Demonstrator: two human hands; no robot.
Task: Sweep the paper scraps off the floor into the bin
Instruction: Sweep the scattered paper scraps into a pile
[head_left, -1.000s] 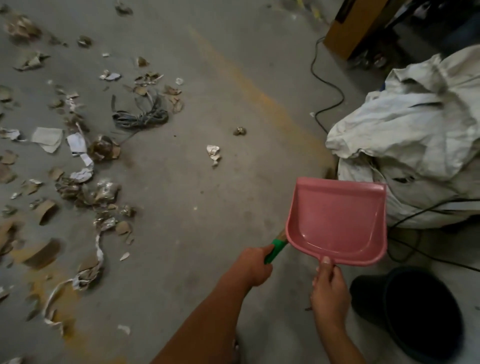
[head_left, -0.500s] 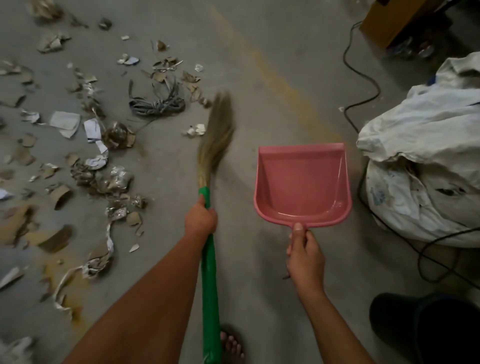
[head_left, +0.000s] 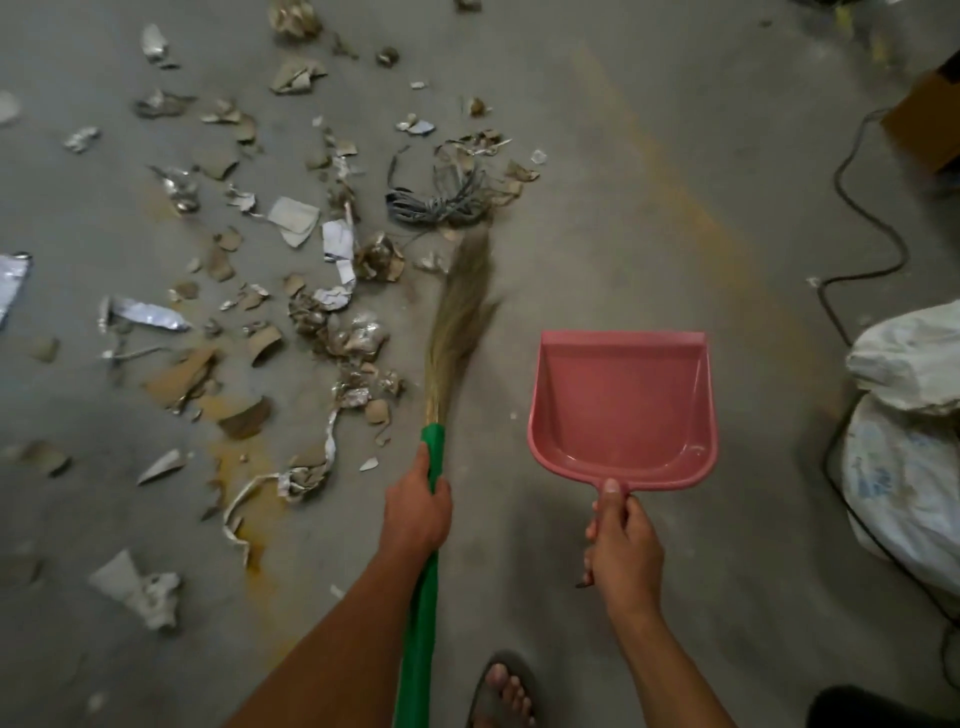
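The left hand (head_left: 415, 512) grips the green broom (head_left: 434, 467); the right hand (head_left: 623, 540) holds the empty pink dustpan (head_left: 623, 405) by its handle. Best to lower the pan's lip flat, then draw the scraps (head_left: 332, 322), scattered to the left beyond the bristles, into it with short strokes, avoiding the cable coil (head_left: 441, 202).

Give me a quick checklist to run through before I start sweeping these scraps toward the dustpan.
1. Left hand grips the green-handled straw broom: ok.
2. Right hand grips the handle of the pink plastic dustpan: ok.
3. Dustpan is empty and ready to load: ok.
4. Dustpan lip set down on the concrete floor: cannot tell.
5. Torn paper and cardboard scraps gathered in one pile: not ok, scattered.
6. Sweep path free of the tangled grey cord among the scraps: not ok.
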